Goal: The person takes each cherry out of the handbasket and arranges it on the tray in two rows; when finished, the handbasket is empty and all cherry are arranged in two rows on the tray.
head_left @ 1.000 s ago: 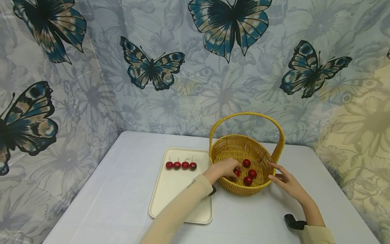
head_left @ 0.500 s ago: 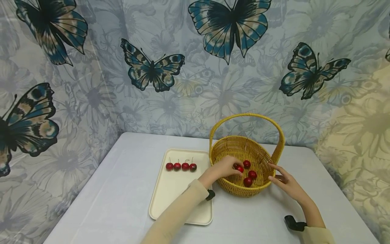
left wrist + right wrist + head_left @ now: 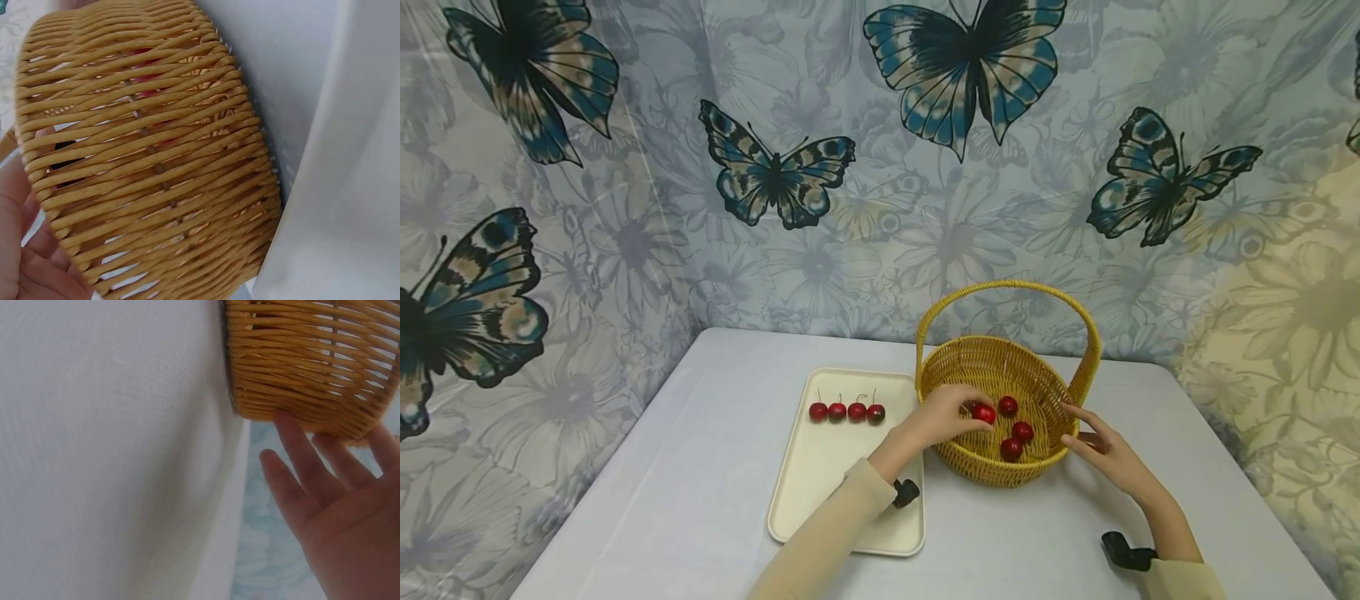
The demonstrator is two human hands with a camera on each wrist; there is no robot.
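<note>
In the head view, the left hand (image 3: 953,414) pinches a red cherry (image 3: 984,413) between thumb and fingers, at the left side of the yellow wicker basket (image 3: 977,472). Several other cherries (image 3: 1011,450) lie inside that basket. The right hand (image 3: 1116,457) touches the basket's right rim with extended, slightly spread fingers. From the right wrist, straight fingertips (image 3: 289,425) are seen against the outer wicker wall (image 3: 300,387). The wicker wall (image 3: 150,144) hides most of the left hand (image 3: 37,250) in the left wrist view.
A cream rectangular tray (image 3: 820,492) lies left of the basket, with a row of several stemmed cherries (image 3: 847,412) near its far end. The left forearm (image 3: 827,533) crosses over the tray. The tall basket handle (image 3: 1009,283) arches above. Behind the white table (image 3: 662,467) hangs a butterfly-print cloth (image 3: 820,275).
The left hand has lifted a cherry off the basket's bottom and drawn back slightly left with it. The right hand has stayed at the rim.
</note>
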